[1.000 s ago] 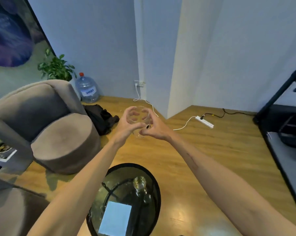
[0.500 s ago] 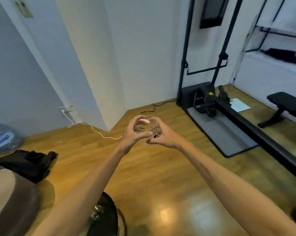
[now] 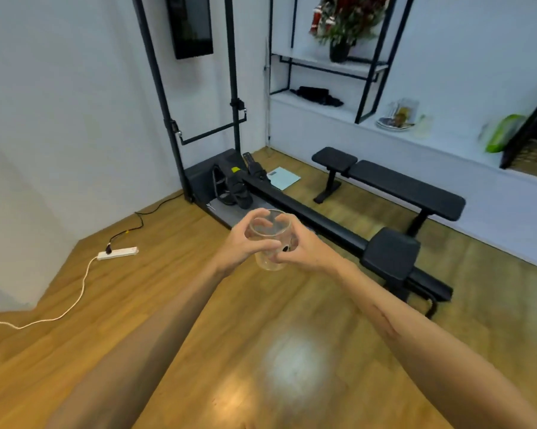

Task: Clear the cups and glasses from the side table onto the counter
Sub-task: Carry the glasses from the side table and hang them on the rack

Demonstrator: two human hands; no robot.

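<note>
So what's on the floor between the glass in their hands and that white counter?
In the head view, a rowing machine and a black bench lie between glass and counter.

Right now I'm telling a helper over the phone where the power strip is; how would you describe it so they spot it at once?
Start at the tall black exercise rig against the white wall, then look left along the wooden floor. The white power strip lies flat there, near the wall's foot. It is the only white bar on the floor, with a black plug at one end and a white cord trailing away.
</note>
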